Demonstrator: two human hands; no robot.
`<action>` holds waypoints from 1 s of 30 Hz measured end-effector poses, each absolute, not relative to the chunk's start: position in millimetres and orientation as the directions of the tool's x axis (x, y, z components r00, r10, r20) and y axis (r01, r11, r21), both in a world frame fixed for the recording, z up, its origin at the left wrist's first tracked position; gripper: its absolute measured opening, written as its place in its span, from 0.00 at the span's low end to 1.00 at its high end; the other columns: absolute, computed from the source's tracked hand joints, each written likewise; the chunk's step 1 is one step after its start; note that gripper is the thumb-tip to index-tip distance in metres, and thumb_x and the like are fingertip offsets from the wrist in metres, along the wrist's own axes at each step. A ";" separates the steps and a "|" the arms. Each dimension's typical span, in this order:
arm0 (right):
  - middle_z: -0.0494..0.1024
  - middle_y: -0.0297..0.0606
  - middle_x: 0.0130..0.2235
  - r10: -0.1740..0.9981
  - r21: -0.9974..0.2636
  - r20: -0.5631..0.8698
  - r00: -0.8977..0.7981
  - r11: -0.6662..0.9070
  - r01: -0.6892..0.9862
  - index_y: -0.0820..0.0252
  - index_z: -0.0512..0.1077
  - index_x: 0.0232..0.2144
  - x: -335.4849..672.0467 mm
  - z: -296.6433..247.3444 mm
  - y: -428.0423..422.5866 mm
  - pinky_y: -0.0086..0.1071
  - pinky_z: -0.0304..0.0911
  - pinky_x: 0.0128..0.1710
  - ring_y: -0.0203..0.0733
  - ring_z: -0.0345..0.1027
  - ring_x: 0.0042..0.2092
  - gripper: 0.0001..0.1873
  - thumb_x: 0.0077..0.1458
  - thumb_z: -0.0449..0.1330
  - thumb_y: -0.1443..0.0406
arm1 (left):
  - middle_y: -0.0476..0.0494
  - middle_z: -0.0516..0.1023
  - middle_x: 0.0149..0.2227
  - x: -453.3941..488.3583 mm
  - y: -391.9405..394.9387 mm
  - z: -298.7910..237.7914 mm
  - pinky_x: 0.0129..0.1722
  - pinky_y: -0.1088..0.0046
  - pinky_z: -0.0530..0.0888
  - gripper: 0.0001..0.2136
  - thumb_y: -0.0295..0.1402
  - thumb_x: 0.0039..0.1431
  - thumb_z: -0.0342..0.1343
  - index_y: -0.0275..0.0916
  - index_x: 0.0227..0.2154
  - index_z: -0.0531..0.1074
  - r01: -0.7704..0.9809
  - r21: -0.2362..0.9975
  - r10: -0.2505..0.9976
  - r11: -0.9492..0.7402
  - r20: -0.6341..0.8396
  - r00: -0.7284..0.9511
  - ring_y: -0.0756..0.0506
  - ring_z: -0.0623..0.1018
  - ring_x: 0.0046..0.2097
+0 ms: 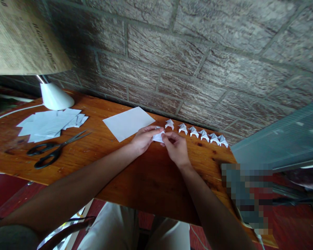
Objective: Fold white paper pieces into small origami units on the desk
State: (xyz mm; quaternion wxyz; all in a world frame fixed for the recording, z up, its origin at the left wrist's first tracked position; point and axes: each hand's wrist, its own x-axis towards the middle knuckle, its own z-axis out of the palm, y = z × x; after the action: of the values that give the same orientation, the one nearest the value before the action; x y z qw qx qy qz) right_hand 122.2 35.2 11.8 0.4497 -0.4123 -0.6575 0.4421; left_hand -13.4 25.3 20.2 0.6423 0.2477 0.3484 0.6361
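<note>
Both hands meet over the middle of the wooden table, gripping a small folded piece of white paper (158, 137). My left hand (144, 139) pinches its left side with the thumb on top. On the right side, the fingers of my right hand (176, 146) are closed on the paper's edge. A flat white sheet (129, 123) lies just beyond my left hand. Past my right hand, several small folded paper figures (183, 128) stand in a row along the wall.
Scissors with black handles (57, 150) lie at the left, by a loose pile of white paper pieces (49, 124). Behind them stands a lamp with a white base (56, 97). A brick-patterned wall (156, 52) borders the wooden table (146, 184). A blurred-out object (246, 198) lies at the right edge.
</note>
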 end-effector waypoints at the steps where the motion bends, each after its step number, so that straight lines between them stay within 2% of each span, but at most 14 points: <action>1: 0.79 0.36 0.28 0.945 -0.962 0.209 -0.252 0.245 0.124 0.58 0.75 0.29 120.9 13.0 34.2 0.32 0.70 0.31 0.39 0.73 0.27 0.15 0.50 0.63 0.52 | 0.47 0.79 0.28 -13.6 25.7 19.7 0.34 0.74 0.69 0.12 0.29 0.35 0.71 0.33 0.26 0.77 -0.650 0.757 0.989 0.069 -0.139 -0.056 0.50 0.75 0.31; 7: 0.79 0.35 0.26 0.963 -0.991 0.111 -0.244 0.126 0.048 0.59 0.76 0.29 118.6 17.1 32.1 0.33 0.71 0.30 0.38 0.71 0.25 0.16 0.48 0.64 0.52 | 0.46 0.79 0.28 -14.3 24.7 19.7 0.34 0.73 0.70 0.13 0.31 0.37 0.71 0.33 0.28 0.77 -0.636 0.766 0.989 0.091 -0.144 -0.033 0.50 0.75 0.31; 11: 0.81 0.37 0.30 0.966 -0.979 0.169 -0.194 0.188 0.081 0.58 0.77 0.31 122.6 17.7 33.1 0.35 0.72 0.34 0.41 0.74 0.29 0.16 0.49 0.64 0.52 | 0.45 0.78 0.30 -14.4 21.2 22.0 0.39 0.70 0.71 0.12 0.30 0.38 0.71 0.32 0.28 0.78 -0.598 0.795 0.994 0.106 -0.102 0.041 0.49 0.76 0.34; 14: 0.81 0.37 0.32 0.957 -0.970 0.196 -0.216 0.222 0.101 0.58 0.78 0.33 125.5 19.1 33.9 0.36 0.72 0.35 0.42 0.75 0.30 0.17 0.50 0.63 0.51 | 0.45 0.79 0.31 -15.5 20.9 21.5 0.42 0.68 0.72 0.13 0.31 0.38 0.71 0.32 0.29 0.78 -0.592 0.800 0.994 0.097 -0.103 0.023 0.49 0.76 0.35; 18: 0.79 0.36 0.27 0.945 -0.966 0.167 -0.281 0.214 0.146 0.58 0.77 0.28 128.4 19.8 36.4 0.35 0.71 0.32 0.42 0.75 0.29 0.20 0.51 0.61 0.48 | 0.45 0.80 0.32 -16.3 24.0 17.6 0.42 0.68 0.72 0.16 0.32 0.35 0.72 0.34 0.30 0.79 -0.579 0.810 0.987 0.087 -0.149 -0.060 0.48 0.77 0.34; 24: 0.79 0.36 0.25 0.965 -0.970 0.113 -0.237 0.158 0.182 0.58 0.76 0.27 132.2 19.1 40.7 0.33 0.70 0.31 0.40 0.74 0.27 0.20 0.47 0.64 0.47 | 0.46 0.80 0.31 -16.5 26.7 13.1 0.40 0.72 0.71 0.15 0.35 0.37 0.71 0.35 0.30 0.79 -0.505 0.863 0.993 -0.011 -0.049 -0.104 0.50 0.76 0.33; 27: 0.79 0.36 0.26 0.958 -0.977 0.101 -0.267 0.146 0.153 0.59 0.76 0.27 133.3 19.3 41.6 0.32 0.70 0.31 0.39 0.73 0.27 0.20 0.47 0.64 0.47 | 0.46 0.80 0.31 -16.4 26.0 12.5 0.41 0.71 0.71 0.14 0.34 0.38 0.71 0.35 0.30 0.78 -0.513 0.858 0.994 0.031 -0.081 -0.076 0.49 0.76 0.34; 30: 0.79 0.37 0.26 0.960 -0.963 0.154 -0.234 0.199 0.183 0.59 0.76 0.27 133.3 18.0 41.5 0.32 0.69 0.30 0.39 0.72 0.27 0.20 0.48 0.64 0.48 | 0.45 0.80 0.32 -15.1 24.6 13.3 0.43 0.70 0.71 0.15 0.31 0.36 0.71 0.35 0.31 0.78 -0.559 0.826 0.990 0.069 -0.124 -0.060 0.49 0.77 0.36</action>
State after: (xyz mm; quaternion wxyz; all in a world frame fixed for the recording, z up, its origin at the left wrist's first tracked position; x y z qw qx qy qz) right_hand 133.3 41.5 18.0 0.4311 -0.4441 -0.6433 0.4506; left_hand -15.1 24.6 13.3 0.6243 0.2833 0.3807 0.6205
